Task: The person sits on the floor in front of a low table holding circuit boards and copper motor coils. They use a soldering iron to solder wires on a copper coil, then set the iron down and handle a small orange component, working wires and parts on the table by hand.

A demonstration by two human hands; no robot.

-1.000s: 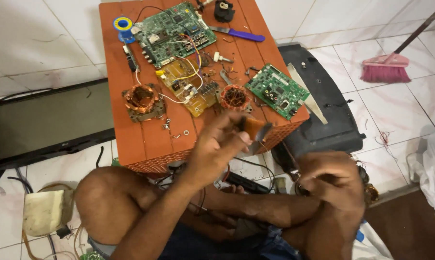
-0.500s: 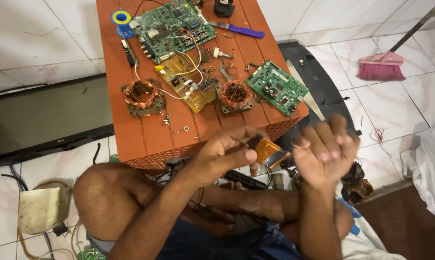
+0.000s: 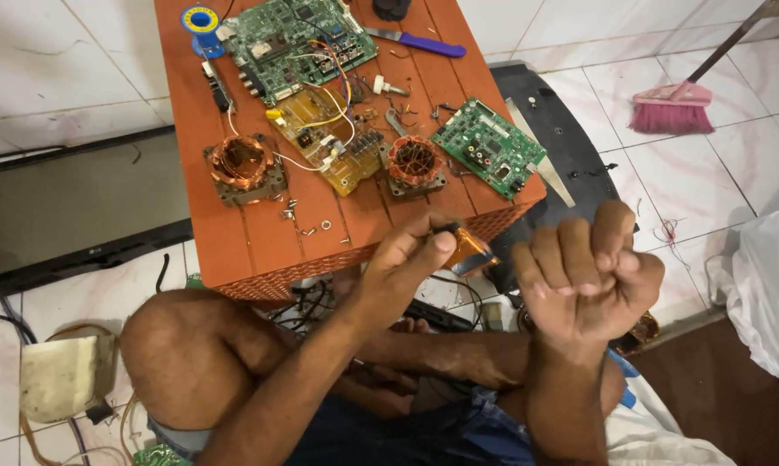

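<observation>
Our left hand [image 3: 406, 259] has its grip clamped on a small orange part [image 3: 471, 250], just off the desk [image 3: 234, 250] edge. Right hand [image 3: 588, 276] is fisted beside it, apparently empty. A loose pinch could drop it among the cables [image 3: 307, 302] below.

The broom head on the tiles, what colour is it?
Pink bristles on the broom head, seen in the head view.

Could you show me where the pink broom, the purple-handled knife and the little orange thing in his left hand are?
pink broom [image 3: 671, 110], head view, on its bristles.
purple-handled knife [image 3: 436, 43], head view, on its handle.
orange thing [image 3: 470, 248], head view, on the part showing past the left hand [image 3: 411, 257].
</observation>
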